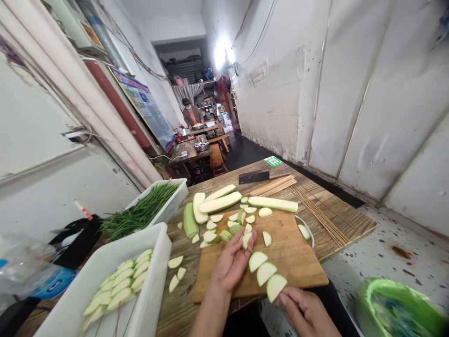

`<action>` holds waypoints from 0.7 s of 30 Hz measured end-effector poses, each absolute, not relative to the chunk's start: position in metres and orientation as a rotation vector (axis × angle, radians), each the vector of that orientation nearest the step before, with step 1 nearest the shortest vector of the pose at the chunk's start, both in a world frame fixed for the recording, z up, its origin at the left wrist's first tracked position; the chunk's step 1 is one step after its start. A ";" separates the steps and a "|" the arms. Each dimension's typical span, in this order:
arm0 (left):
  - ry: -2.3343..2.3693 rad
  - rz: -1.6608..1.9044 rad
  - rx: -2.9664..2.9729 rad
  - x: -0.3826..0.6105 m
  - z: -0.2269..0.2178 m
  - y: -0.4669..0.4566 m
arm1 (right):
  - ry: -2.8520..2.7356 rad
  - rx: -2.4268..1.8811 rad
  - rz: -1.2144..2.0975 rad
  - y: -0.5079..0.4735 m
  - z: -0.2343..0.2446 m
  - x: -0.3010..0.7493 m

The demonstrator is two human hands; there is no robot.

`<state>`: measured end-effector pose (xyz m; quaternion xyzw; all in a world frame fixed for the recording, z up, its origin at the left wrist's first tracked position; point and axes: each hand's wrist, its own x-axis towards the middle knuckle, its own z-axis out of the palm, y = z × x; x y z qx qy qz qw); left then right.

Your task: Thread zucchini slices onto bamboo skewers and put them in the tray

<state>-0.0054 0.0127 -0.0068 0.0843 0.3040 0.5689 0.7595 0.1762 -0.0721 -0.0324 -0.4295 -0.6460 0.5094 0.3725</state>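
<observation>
My right hand (303, 311) is closed at the near end of a skewer that carries three half-round zucchini slices (265, 273). My left hand (229, 264), over the cutting board (294, 262), holds a zucchini slice (246, 240) in its fingers near the skewer's far end. Loose cut slices (210, 237) lie on the board's far left part and on the table beside it. Behind the board rest peeled zucchini halves (220, 202) and a long zucchini piece (273, 203).
A cleaver (254, 177) and bundled bamboo skewers (319, 213) lie on the wooden table (351, 220). To the left, one white tub (159, 252) holds skewered slices; another (180, 189) holds green stalks (143, 206). A green bin (365, 299) stands lower right. A person (191, 114) stands far back.
</observation>
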 end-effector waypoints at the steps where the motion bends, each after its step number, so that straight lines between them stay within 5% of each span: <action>1: 0.679 1.239 0.212 -0.007 -0.006 0.012 | -1.646 -1.104 1.324 -0.072 -0.033 0.176; 21: 1.094 1.383 0.327 -0.005 0.003 0.006 | -1.819 -1.130 1.199 -0.075 -0.026 0.175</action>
